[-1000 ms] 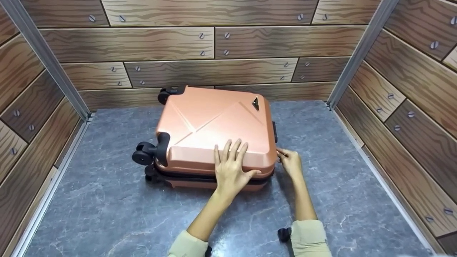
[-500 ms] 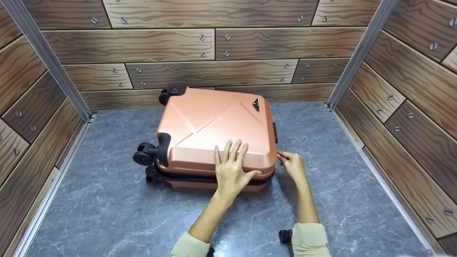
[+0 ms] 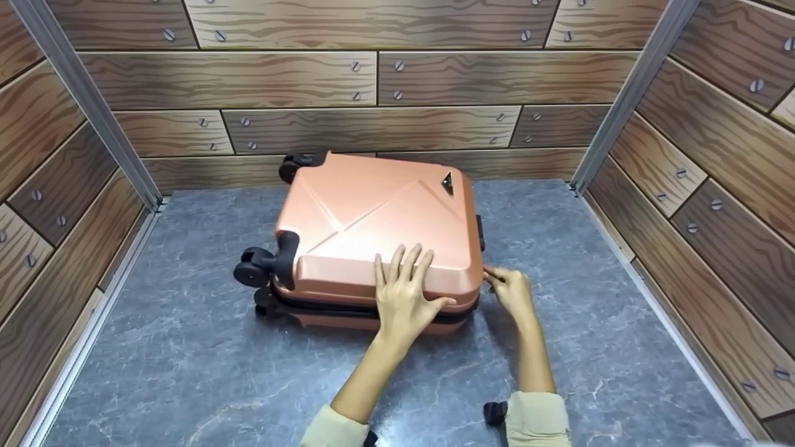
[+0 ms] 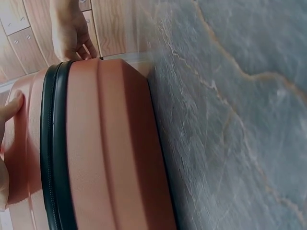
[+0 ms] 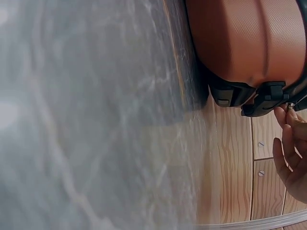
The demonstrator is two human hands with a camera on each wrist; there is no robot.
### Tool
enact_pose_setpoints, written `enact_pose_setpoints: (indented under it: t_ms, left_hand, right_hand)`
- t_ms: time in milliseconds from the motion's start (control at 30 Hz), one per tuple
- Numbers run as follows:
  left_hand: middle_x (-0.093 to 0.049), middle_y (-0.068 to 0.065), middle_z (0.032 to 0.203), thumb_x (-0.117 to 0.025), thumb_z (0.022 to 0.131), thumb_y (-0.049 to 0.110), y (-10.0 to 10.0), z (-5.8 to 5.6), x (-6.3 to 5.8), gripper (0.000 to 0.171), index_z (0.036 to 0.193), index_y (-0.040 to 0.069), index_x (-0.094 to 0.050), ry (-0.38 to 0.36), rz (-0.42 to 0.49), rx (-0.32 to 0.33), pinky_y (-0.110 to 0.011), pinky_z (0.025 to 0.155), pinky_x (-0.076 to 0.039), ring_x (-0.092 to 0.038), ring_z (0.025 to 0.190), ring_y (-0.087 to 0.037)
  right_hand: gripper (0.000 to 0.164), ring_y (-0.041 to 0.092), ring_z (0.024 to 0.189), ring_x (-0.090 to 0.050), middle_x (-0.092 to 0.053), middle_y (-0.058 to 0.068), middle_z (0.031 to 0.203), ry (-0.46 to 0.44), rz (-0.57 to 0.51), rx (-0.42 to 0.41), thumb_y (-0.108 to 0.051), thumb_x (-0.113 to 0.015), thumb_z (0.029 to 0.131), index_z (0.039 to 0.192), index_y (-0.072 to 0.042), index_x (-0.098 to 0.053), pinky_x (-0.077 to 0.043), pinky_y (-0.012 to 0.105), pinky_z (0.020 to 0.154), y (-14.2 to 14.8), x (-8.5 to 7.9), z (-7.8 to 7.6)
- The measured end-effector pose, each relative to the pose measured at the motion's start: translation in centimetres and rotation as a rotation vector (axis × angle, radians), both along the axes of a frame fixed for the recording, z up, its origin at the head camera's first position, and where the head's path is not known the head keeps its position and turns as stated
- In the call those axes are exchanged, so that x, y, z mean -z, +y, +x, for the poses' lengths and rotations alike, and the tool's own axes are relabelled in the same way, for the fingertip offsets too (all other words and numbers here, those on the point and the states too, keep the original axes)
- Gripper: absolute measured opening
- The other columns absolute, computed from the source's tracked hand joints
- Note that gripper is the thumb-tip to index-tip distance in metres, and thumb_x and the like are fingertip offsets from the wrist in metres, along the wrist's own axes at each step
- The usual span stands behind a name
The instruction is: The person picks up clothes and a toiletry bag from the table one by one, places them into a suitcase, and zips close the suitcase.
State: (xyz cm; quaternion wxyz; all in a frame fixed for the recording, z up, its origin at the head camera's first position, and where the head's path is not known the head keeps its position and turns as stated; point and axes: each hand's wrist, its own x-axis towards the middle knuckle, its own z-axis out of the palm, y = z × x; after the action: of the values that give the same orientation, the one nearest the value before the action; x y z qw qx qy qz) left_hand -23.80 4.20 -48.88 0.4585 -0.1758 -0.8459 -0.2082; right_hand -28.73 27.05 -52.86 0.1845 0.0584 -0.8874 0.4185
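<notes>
Suitcase (image 3: 385,211) lay flat on the floor (image 3: 186,385); left hand (image 3: 404,304) rested across its near edge, grip spread wide, grasping nothing, presumably to steady the shell. Right hand (image 3: 513,290) reached its right end, grip pinched nearly together on a small metal piece (image 5: 290,106), probably a zip pull. Right-wrist view showed that piece beside black fittings (image 5: 268,98); head view did not resolve it.

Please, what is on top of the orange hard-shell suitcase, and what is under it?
On the suitcase are the person's left hand, at the near edge, and a small black triangular badge. Grey marbled floor shows around it; whatever is directly beneath is covered.
</notes>
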Motion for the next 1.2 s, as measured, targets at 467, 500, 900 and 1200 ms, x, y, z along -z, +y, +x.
enact_pose_setpoints:
  t_ms: [467, 500, 900, 1200]
  left_hand:
    - [-0.054, -0.001, 0.126, -0.076, 0.047, 0.064, -0.2, 0.1, 0.1, 0.086, 0.118, 0.017, -0.062, -0.028, 0.008, -0.008, -0.050, 0.106, -0.013, -0.037, 0.126, -0.024]
    - [-0.054, -0.001, 0.126, -0.076, 0.047, 0.064, -0.1, 0.1, 0.1, 0.086, 0.118, 0.017, -0.062, -0.027, 0.007, -0.005, -0.050, 0.106, -0.013, -0.037, 0.126, -0.024]
    - [-0.053, -0.002, 0.127, -0.074, 0.048, 0.066, -0.1, 0.0, 0.0, 0.087, 0.120, 0.018, -0.061, -0.028, 0.011, -0.006, -0.050, 0.106, -0.014, -0.037, 0.125, -0.025]
    - [-0.053, -0.001, 0.127, -0.076, 0.045, 0.065, -0.1, 0.1, 0.0, 0.089, 0.120, 0.018, -0.060, -0.041, 0.002, -0.008, -0.050, 0.106, -0.014, -0.037, 0.126, -0.024]
  right_hand:
    - [0.015, 0.025, 0.051, -0.059, -0.068, 0.015, 0.077, 0.035, -0.025, -0.040, -0.002, -0.068, 0.081, 0.095, 0.002, -0.071, -0.039, 0.017, 0.043, -0.1, 0.1, 0.9]
    - [0.015, 0.024, 0.051, -0.058, -0.068, 0.014, 0.076, 0.035, -0.023, -0.037, -0.002, -0.068, 0.080, 0.095, 0.002, -0.071, -0.039, 0.017, 0.043, -0.1, 0.1, 1.0]
    - [0.015, 0.017, 0.050, -0.056, -0.068, 0.011, 0.072, -0.001, -0.014, -0.048, 0.000, -0.068, 0.080, 0.094, 0.001, -0.072, -0.038, 0.018, 0.041, -0.1, -0.3, 2.5]
    - [0.016, 0.024, 0.052, -0.058, -0.068, 0.008, 0.074, -0.053, -0.028, -0.073, 0.002, -0.066, 0.081, 0.096, 0.003, -0.071, -0.041, 0.019, 0.042, -0.1, -0.4, 3.4]
